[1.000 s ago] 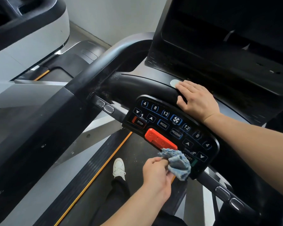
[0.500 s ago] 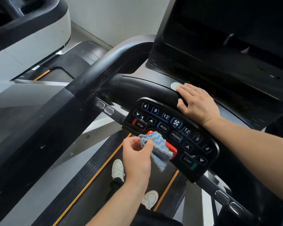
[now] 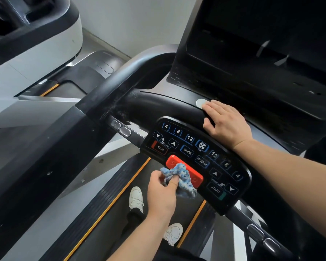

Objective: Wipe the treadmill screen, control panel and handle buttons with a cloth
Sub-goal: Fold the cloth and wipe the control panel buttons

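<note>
Item one: our left hand [image 3: 161, 193] pinches a bunched blue-and-white cloth [image 3: 181, 177] against the red stop bar [image 3: 184, 169] at the control panel's [image 3: 231, 196] 7 o'clock edge. Item two: our right hand [image 3: 227, 124] rests flat, fingers relaxed, on the black console rim at the panel's 12 o'clock, fingertips touching a pale oval button [image 3: 200, 103]. White sneakers [image 3: 136, 199] stand on the belt below.

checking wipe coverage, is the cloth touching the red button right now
Touching. In the head view the blue cloth, pinched in the left hand, lies bunched over the middle of the red button, hiding part of its face with no gap visible.
</note>
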Demonstrator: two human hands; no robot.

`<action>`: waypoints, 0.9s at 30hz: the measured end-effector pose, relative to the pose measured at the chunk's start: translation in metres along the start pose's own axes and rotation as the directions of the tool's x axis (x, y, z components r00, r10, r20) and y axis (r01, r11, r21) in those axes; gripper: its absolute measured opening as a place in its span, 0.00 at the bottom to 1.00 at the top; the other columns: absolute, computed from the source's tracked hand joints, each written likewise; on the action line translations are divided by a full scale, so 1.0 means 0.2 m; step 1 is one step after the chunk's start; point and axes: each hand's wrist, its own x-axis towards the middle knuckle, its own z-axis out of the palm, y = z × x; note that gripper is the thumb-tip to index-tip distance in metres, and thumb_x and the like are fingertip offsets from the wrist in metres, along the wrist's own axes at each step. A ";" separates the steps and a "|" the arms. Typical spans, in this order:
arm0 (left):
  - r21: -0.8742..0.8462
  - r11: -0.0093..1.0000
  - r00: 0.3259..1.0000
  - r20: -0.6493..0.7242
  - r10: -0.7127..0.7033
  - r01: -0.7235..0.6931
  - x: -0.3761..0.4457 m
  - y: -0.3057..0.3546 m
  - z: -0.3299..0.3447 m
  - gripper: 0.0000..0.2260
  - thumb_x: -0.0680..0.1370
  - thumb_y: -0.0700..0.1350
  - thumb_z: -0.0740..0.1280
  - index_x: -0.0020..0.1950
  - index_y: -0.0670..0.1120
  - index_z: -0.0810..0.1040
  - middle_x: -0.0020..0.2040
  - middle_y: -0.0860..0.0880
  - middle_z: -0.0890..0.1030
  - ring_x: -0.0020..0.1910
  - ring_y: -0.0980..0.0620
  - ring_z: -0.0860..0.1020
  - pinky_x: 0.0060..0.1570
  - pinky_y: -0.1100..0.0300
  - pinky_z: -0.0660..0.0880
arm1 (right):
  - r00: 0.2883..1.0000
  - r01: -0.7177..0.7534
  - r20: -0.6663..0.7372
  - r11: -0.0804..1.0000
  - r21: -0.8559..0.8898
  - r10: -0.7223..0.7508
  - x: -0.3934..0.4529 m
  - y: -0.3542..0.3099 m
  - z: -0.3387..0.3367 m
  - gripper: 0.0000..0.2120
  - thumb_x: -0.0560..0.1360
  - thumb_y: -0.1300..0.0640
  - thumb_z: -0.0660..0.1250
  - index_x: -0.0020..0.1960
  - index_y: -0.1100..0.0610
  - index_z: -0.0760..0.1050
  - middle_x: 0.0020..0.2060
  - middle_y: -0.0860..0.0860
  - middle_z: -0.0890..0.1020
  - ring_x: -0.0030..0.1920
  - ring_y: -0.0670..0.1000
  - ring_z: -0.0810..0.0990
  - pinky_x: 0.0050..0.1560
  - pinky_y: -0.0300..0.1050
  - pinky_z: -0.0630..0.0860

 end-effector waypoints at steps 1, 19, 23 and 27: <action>-0.018 1.000 1.000 0.016 -0.011 0.011 0.00 -0.01 -0.01 0.08 0.79 0.45 0.75 0.54 0.52 0.77 0.50 0.53 0.85 0.52 0.52 0.85 0.53 0.44 0.84 | 1.000 -0.001 0.003 1.000 0.002 0.001 0.00 0.00 0.00 0.24 0.82 0.49 0.60 0.75 0.57 0.75 0.71 0.54 0.79 0.74 0.57 0.75 0.75 0.55 0.69; 0.471 0.196 0.407 0.401 0.821 -0.860 0.08 -0.09 -0.11 0.17 0.84 0.39 0.66 0.73 0.39 0.77 0.73 0.45 0.77 0.76 0.49 0.72 0.75 0.54 0.71 | 1.000 -0.004 0.009 1.000 0.002 0.004 0.00 0.00 0.00 0.24 0.82 0.49 0.60 0.75 0.56 0.75 0.72 0.53 0.79 0.75 0.56 0.74 0.75 0.54 0.68; 0.505 0.041 0.321 0.481 0.816 -0.862 0.08 -0.14 -0.08 0.15 0.86 0.40 0.63 0.70 0.42 0.81 0.72 0.46 0.79 0.74 0.46 0.75 0.66 0.54 0.78 | 1.000 -0.003 0.005 1.000 0.000 0.003 0.00 0.00 0.01 0.24 0.82 0.49 0.60 0.75 0.56 0.75 0.72 0.54 0.79 0.74 0.56 0.74 0.75 0.56 0.70; 0.463 -0.004 0.273 0.530 0.803 -0.886 0.05 -0.16 -0.10 0.11 0.84 0.39 0.68 0.65 0.41 0.84 0.67 0.47 0.82 0.65 0.45 0.77 0.63 0.53 0.79 | 1.000 -0.003 0.009 1.000 0.004 0.003 0.00 0.00 0.00 0.24 0.82 0.49 0.61 0.75 0.57 0.75 0.72 0.54 0.79 0.74 0.56 0.74 0.75 0.55 0.69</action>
